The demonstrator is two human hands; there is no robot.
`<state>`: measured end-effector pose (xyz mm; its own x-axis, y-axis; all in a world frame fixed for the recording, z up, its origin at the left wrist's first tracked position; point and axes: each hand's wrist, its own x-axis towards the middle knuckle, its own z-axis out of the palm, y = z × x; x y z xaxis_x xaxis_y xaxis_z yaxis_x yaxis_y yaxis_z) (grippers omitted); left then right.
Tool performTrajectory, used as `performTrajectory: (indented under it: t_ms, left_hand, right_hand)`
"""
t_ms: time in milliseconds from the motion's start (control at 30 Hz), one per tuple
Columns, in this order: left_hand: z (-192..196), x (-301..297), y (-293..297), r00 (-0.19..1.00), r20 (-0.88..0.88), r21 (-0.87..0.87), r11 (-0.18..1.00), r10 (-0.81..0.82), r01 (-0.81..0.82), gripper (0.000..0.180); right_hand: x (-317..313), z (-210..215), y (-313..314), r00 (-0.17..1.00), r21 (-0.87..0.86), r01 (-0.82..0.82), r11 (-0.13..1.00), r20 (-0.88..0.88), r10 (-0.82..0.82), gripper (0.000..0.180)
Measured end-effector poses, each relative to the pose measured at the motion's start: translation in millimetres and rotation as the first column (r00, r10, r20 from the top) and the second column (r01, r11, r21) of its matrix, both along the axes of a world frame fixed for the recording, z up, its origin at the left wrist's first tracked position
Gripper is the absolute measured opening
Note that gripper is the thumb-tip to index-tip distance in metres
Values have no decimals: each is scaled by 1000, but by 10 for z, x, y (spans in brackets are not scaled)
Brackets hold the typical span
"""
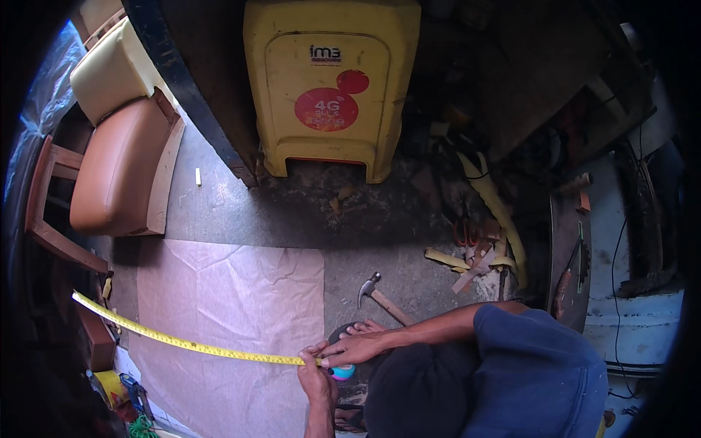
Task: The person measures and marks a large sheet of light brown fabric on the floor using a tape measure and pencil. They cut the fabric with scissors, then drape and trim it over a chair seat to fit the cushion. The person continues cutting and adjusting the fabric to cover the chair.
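Observation:
A yellow tape measure blade stretches from the far left over a pale, creased sheet on the floor. My left hand is closed round the blade near its case, thumb on top. My right hand reaches in from the right; its fingers press on the blade beside the left thumb and partly cover it. Just below them shows the turquoise and pink tape case. A claw hammer with a wooden handle lies beyond my right hand, beside a foot in a dark sandal.
A brown and cream padded chair stands at the left, near a wooden frame. A yellow plastic stool stands ahead. Orange-handled scissors and yellow foam strips lie at the right. A yellow tape roll sits lower left.

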<state>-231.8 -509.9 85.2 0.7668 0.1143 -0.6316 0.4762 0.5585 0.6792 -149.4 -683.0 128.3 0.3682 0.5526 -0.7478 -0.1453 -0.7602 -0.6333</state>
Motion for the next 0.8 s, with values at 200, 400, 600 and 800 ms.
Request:
performTrajectory:
  t_ms: [200, 400, 600, 800]
  left_hand:
    - [-38, -737, 1040, 990, -96, 245, 966, 107, -81, 45]
    - [-177, -1831, 1428, 926, -372, 422, 900, 59, 112, 48]
    - [138, -1796, 919, 873, -414, 404, 807, -258, 430, 47]
    - [276, -1344, 602, 747, -435, 295, 704, -503, 646, 55]
  right_hand:
    - [-40, -324, -558, 965, 208, 259, 943, -19, -261, 63]
    - [-413, -554, -1253, 942, -117, 330, 937, 108, -318, 49]
    - [-458, -511, -1070, 972, -173, 169, 970, 191, -135, 55]
    - [4, -327, -714, 973, -262, -122, 957, 157, 167, 67]
